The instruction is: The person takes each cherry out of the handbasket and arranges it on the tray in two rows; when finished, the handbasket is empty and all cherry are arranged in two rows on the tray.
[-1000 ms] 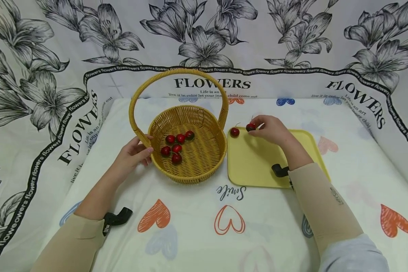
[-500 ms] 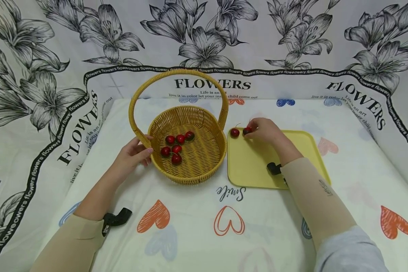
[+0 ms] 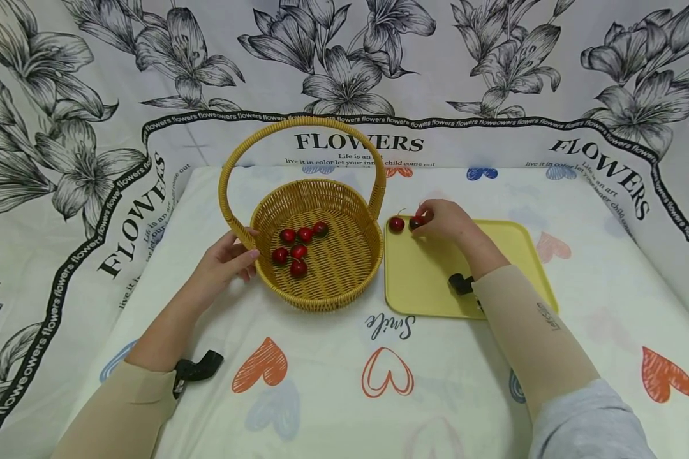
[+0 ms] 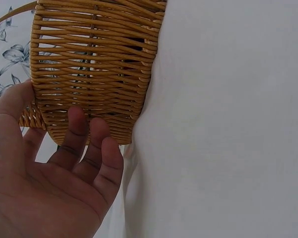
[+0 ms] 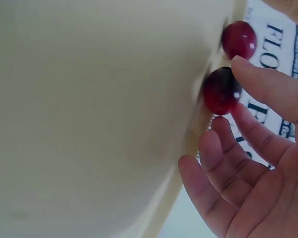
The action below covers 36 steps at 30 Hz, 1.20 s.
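Note:
My left hand (image 3: 221, 261) grips the side of a round wicker basket (image 3: 344, 299) at the foot of its tall arched handle. In the left wrist view its thumb lies at the rim and its fingers bend beside the woven wall (image 4: 89, 59). Several red cherries (image 3: 298, 252) lie in the left half of the basket. My right hand (image 3: 444, 220) pinches a dark red cherry (image 5: 221, 91) between thumb and index finger, at the far edge of a yellow tray (image 3: 436, 280). Another cherry (image 3: 396, 224) with a stem sits just left of it, in the tray's far left corner.
The tray stands close against the basket's right side. A white cloth (image 3: 321, 408) printed with hearts covers the table. Behind rises a flower-printed fabric backdrop (image 3: 344, 76). The basket handle (image 3: 304, 121) arches high over the basket.
My right hand has moved slightly left and down with the cherry, bringing it nearer the corner cherry. In the last half second it has barely moved. The left hand and basket stay put.

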Available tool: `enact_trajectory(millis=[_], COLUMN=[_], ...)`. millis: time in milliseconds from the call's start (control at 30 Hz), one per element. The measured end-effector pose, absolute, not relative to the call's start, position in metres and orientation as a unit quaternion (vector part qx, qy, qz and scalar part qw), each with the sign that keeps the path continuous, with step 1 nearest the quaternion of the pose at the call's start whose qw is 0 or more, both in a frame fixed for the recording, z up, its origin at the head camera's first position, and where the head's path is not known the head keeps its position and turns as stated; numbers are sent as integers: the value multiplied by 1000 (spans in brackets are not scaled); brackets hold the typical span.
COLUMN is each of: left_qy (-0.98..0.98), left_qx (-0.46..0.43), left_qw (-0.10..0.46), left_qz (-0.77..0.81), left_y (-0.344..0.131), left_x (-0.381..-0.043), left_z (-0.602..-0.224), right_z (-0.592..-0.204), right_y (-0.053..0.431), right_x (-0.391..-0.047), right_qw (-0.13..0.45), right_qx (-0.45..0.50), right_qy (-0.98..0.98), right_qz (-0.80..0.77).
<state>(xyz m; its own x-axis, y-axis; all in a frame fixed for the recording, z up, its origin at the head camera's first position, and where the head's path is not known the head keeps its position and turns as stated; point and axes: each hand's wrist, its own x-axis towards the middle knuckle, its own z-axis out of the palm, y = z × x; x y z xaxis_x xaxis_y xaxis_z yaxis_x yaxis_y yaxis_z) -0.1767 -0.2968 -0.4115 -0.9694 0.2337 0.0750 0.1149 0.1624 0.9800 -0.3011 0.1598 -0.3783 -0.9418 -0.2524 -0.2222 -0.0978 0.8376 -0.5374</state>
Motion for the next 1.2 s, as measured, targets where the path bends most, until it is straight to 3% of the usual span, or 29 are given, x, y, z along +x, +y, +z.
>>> enact_trajectory(millis=[467,800,1200], left_qy=[755,758,757], left_qx=[118,119,126], left_qw=[46,43,42], left_qz=[643,640,640], left_y=[-297,-297,-297], left_x=[-179,-177,-178], left_z=[-413,-413,-413], right_z=[-349,-331,-335], right_y=[151,129,83], right_x=[-277,-249,-239], right_qw=[88,140,174], right_qx=[-124,-187,-262], right_qy=[920,832,791], right_qz=[-362,-503,-525])
